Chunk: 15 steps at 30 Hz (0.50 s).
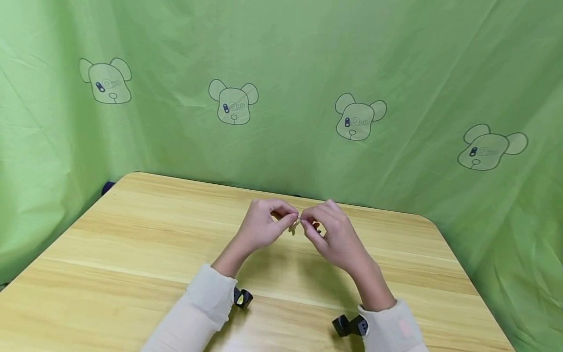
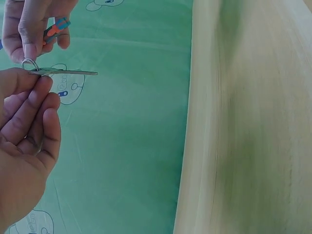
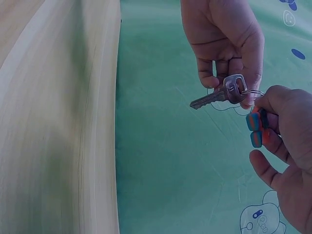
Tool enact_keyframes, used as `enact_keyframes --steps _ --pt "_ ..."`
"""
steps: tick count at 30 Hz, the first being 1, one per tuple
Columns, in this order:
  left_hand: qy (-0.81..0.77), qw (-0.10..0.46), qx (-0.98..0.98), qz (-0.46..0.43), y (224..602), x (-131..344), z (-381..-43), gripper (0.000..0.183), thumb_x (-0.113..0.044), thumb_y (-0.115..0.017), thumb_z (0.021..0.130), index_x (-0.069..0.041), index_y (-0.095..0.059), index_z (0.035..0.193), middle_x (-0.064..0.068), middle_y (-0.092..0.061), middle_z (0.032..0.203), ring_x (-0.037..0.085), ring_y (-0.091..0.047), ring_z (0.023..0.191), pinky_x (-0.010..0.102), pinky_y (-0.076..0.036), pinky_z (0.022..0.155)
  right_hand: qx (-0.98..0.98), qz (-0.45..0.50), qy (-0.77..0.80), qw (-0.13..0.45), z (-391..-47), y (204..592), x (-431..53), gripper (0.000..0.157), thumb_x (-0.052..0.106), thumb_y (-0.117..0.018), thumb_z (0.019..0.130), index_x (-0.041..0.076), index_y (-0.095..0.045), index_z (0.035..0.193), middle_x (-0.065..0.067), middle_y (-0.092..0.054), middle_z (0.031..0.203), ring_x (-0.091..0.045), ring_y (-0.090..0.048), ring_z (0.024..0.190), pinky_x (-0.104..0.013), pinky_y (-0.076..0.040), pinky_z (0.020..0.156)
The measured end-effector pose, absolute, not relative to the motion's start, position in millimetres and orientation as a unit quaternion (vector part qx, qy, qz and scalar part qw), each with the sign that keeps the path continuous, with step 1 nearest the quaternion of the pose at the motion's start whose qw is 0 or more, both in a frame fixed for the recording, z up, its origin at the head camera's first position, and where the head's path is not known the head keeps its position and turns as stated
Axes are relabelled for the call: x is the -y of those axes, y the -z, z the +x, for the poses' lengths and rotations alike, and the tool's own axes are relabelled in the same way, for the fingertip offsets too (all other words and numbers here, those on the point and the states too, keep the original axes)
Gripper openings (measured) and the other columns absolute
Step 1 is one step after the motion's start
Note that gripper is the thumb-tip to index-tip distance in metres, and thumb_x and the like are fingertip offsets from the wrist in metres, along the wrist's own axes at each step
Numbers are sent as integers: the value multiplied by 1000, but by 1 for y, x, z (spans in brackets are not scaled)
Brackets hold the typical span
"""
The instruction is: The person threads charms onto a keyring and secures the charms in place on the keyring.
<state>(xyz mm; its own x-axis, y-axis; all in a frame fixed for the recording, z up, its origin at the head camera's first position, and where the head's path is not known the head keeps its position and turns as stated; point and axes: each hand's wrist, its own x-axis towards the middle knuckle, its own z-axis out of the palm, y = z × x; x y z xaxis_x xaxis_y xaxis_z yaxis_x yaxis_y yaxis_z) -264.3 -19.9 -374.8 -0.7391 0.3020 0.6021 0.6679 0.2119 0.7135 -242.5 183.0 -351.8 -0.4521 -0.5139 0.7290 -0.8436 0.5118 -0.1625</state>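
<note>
Above the table, my two hands meet at their fingertips around a small metal key (image 3: 213, 99) on a thin split ring (image 3: 253, 92). My left hand (image 1: 262, 224) pinches the key's head beside the ring between thumb and index finger. The blade sticks out freely, seen nearly edge-on in the left wrist view. With thumb and forefinger, my right hand (image 1: 336, 234) pinches the ring from the other side. An orange and blue trinket (image 3: 256, 130) hangs under the right fingers, partly covered by them. Exactly how ring and key join is hidden by the fingertips.
The light wood-grain table (image 1: 132, 244) spreads below both hands. Behind it and at the sides hangs a green curtain (image 1: 286, 44) printed with bear heads. Black wrist cameras (image 1: 349, 326) are strapped at both pale sleeves (image 1: 193, 303).
</note>
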Motion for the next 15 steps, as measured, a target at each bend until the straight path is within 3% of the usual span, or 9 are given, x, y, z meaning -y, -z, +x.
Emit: enact_keyframes --steps 8,15 --pt "578 91 765 -269 372 20 -262 5 -10 -74 94 -7 -77 95 -1 -74 82 13 -67 71 27 -56 64 809 420 -267 313 -243 352 -183 12 -5 -71 89 7 -70 91 3 -72 89 -14 -57 83 -28 -46 73" --pt "557 94 769 -298 370 22 -263 5 -9 -72 95 -6 -74 98 1 -76 84 10 -68 74 32 -58 72 811 413 -273 311 -242 351 -183 13 -5 -71 89 7 -69 90 4 -69 85 -12 -57 81 -27 -45 73"
